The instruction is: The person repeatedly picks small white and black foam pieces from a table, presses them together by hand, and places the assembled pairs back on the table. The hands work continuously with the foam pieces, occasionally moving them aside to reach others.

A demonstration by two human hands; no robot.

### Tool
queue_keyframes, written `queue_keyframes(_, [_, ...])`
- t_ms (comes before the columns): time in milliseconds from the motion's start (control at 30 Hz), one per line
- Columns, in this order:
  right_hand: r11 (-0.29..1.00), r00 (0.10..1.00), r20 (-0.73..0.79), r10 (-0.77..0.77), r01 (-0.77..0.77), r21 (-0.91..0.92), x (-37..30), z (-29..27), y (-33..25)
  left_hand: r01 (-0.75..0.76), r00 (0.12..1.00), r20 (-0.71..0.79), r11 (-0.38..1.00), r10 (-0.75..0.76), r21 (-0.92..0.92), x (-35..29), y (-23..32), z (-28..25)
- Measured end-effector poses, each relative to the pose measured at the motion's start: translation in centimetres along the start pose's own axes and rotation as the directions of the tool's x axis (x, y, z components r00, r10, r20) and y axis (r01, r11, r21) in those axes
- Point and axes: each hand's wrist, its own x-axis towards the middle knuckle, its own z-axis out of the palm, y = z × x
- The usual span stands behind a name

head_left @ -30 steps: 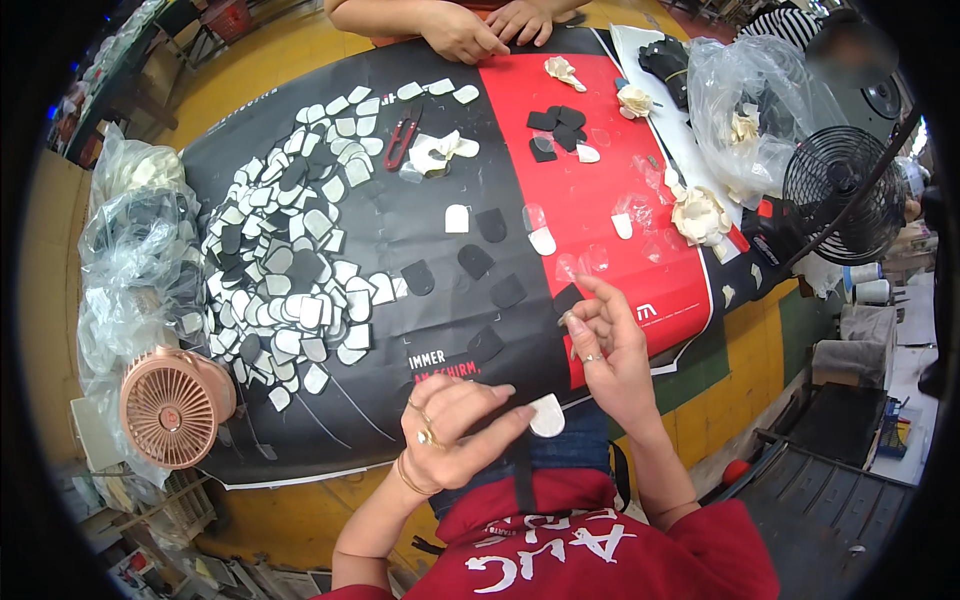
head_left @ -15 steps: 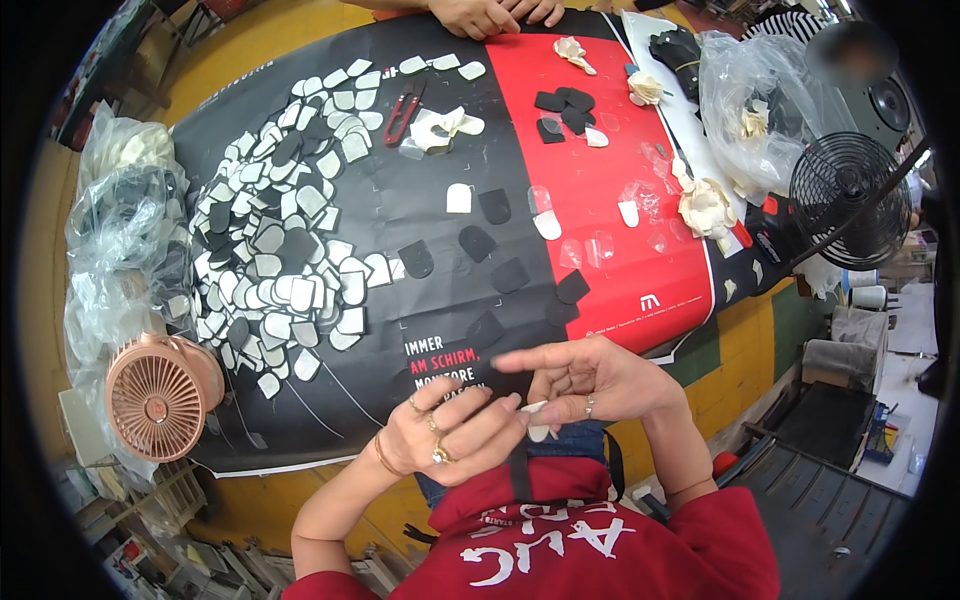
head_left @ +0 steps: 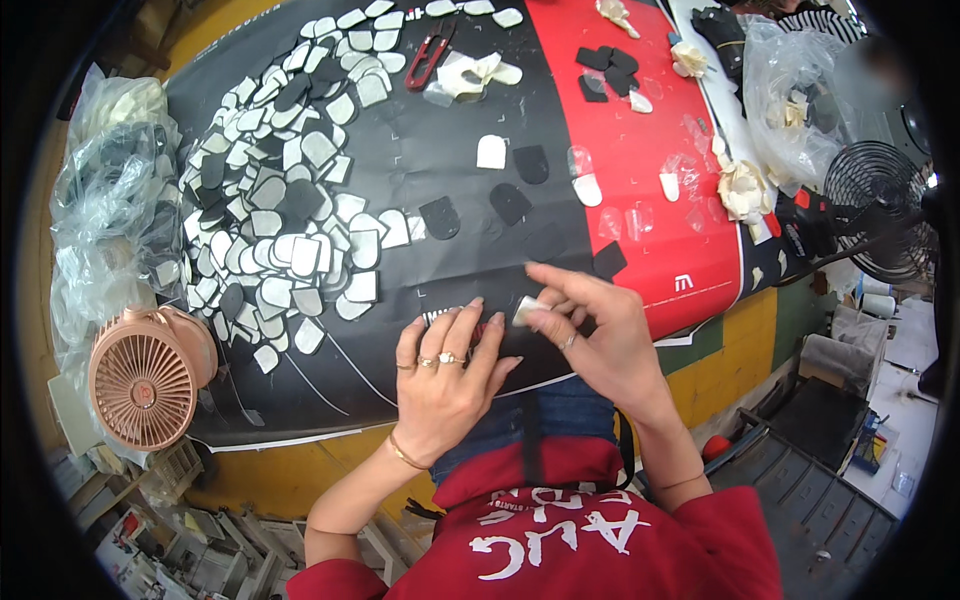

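Observation:
At the near edge of the black mat, my left hand (head_left: 445, 362) rests palm down with its fingers stretched out. To its right, my right hand (head_left: 598, 328) pinches a small white pad (head_left: 526, 309) between thumb and fingers, just above the mat. Ahead lie several dark rounded pads (head_left: 511, 204) and a single white rounded pad (head_left: 491, 152). A large heap of white and black rounded pads (head_left: 303, 255) covers the left side. Clear film pieces (head_left: 639, 222) and a white rounded piece (head_left: 588, 190) are scattered on the red section.
A pink fan (head_left: 145, 393) stands at the left beside clear plastic bags (head_left: 110, 205). At the right are a black fan (head_left: 876, 208) and another plastic bag (head_left: 790, 100). A red cutter (head_left: 430, 58) and cream scraps (head_left: 468, 76) lie toward the far side.
My left hand has moved away from the white pad and spread flat over the mat's near edge. My right hand has moved forward, holding the pad. The co-worker's hands have left the view.

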Motion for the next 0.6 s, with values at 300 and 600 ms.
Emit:
queue_keyframes(300, [0.996,0.994,-0.106,0.021,-0.029,-0.08,0.1,0.6,-0.3,0.049,0.999,-0.014,0.999,-0.049,0.014,-0.4,1.4,0.5])
queue_keyframes(600, [0.996,0.997,0.001,0.076,-0.076,-0.049,0.6,0.4,-0.4,0.072,0.997,-0.01,0.997,-0.073,-0.024,-0.7,1.8,0.8])
